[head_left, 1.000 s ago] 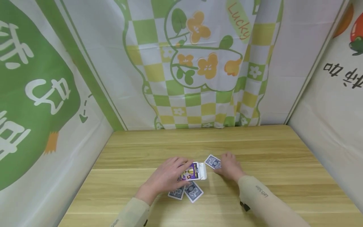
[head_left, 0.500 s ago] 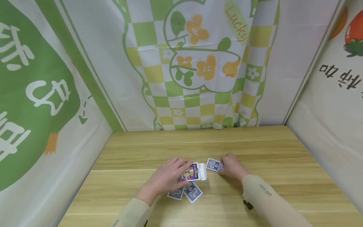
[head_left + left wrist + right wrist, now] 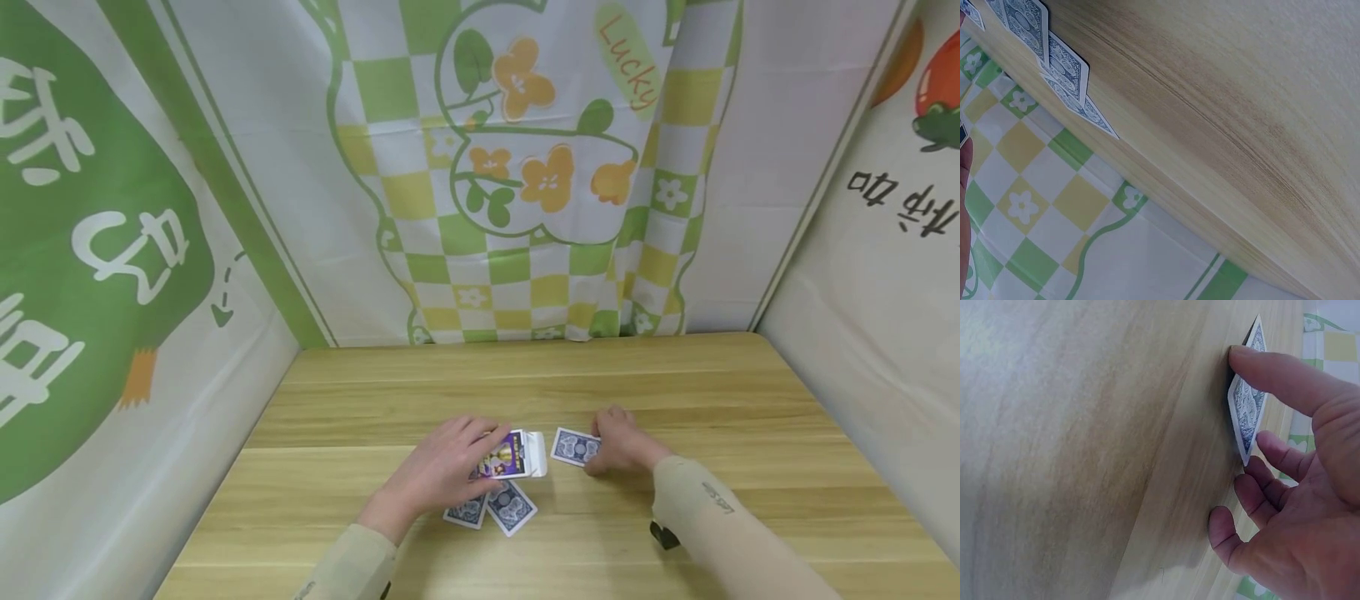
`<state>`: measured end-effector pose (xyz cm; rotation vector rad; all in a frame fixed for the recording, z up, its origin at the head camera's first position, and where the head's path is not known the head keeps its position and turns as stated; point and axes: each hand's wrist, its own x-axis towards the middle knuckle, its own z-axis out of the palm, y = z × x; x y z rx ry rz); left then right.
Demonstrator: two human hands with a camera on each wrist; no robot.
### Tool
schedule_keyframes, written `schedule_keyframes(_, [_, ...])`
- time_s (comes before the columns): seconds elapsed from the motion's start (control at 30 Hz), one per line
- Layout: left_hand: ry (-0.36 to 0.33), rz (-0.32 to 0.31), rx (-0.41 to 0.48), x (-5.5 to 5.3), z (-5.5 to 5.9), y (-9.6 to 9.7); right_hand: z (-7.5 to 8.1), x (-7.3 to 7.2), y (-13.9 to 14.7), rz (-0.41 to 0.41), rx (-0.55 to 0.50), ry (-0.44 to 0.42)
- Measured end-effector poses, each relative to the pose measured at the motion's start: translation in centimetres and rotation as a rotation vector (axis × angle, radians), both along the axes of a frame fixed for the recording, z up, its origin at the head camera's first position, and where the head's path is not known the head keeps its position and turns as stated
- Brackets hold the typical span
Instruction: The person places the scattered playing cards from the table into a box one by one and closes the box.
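With our left hand (image 3: pixel 437 468) we are gripping a purple card box (image 3: pixel 504 454), the fingers curling over its far side and the thumb lying along its near side, while its white end flap (image 3: pixel 537 454) is pointing toward the other hand. With our right hand (image 3: pixel 622 443), partly closed, we are pinching a blue-backed card (image 3: pixel 574 447) by its edges between thumb and fingertips; that card is lying between the hands, just beside the flap. At least two more cards (image 3: pixel 512 508) are resting on the wooden table (image 3: pixel 585 546) by the left thumb, nearer to us
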<state>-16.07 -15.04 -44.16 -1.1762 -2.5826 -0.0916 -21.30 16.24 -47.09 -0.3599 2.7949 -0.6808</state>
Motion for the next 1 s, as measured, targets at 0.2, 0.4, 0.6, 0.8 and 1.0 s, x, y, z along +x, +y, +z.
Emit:
schedule_keyframes(0.2, [-0.014,0.006,0.001,0.0,0.0,0.1,0.0,0.3,0.1,0.006,-0.043,-0.015])
schedule_keyframes(0.4, [0.003,-0.005,0.008,-0.1,0.1,0.0,-0.2,0.3,0.3,0.017,-0.101,-0.022])
schedule_keyframes(0.6, [0.015,-0.008,0.002,-0.1,0.0,0.0,-1.1,0.2,0.6,0.031,-0.179,-0.001])
schedule_keyframes(0.8, [0.018,-0.005,-0.010,-0.1,0.1,0.0,-1.8,0.1,0.9,0.032,-0.263,-0.002])
schedule_keyframes(1.0, [0.022,0.001,-0.021,-0.1,0.0,0.0,-2.1,0.3,1.6,0.061,-0.299,0.039])
